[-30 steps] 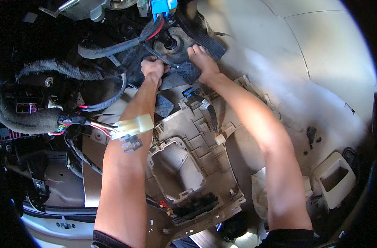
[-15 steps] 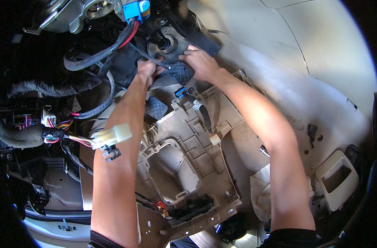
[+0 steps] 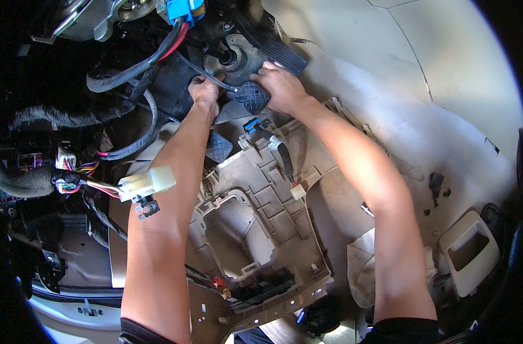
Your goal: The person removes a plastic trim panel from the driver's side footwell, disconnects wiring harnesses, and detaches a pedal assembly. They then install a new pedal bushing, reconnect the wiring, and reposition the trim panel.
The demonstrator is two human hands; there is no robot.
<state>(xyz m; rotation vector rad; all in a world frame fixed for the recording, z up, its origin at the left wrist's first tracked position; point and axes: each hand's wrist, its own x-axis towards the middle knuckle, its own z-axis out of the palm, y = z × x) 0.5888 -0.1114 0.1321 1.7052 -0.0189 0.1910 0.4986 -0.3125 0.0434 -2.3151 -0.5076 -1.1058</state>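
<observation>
Car footwell, interior part stripped; pale floor covering (image 3: 445, 143) runs down the right side, dark wiring loom (image 3: 60, 116) fills the left; big beige trim panel (image 3: 284, 215) lies mid-scene, w/ a squarish opening near its left edge. Far centre: grey round cover (image 3: 245, 63) w/ dark shaft (image 3: 230, 57) thru it; ribbed pedal (image 3: 285, 56) to its right, crosshatched pedal (image 3: 251, 97) just nearer, 2nd crosshatched pedal (image 3: 219, 147) nearer & further left.

L hand (image 3: 204, 90) is at the cover's near-left side, left of the 1st crosshatched pedal, fingers part-curled; can't tell what, if anything, it grips; R hand (image 3: 280, 87) is right of that same pedal, just nearer than the ribbed one, fingers bent in; fingertips part-hidden, so can't tell its hold either.

Off-white connector (image 3: 148, 183) on wires hangs over the L forearm; blue connector (image 3: 184, 10) at far left-centre; beige handle-type trim pc (image 3: 485, 252) near right.
</observation>
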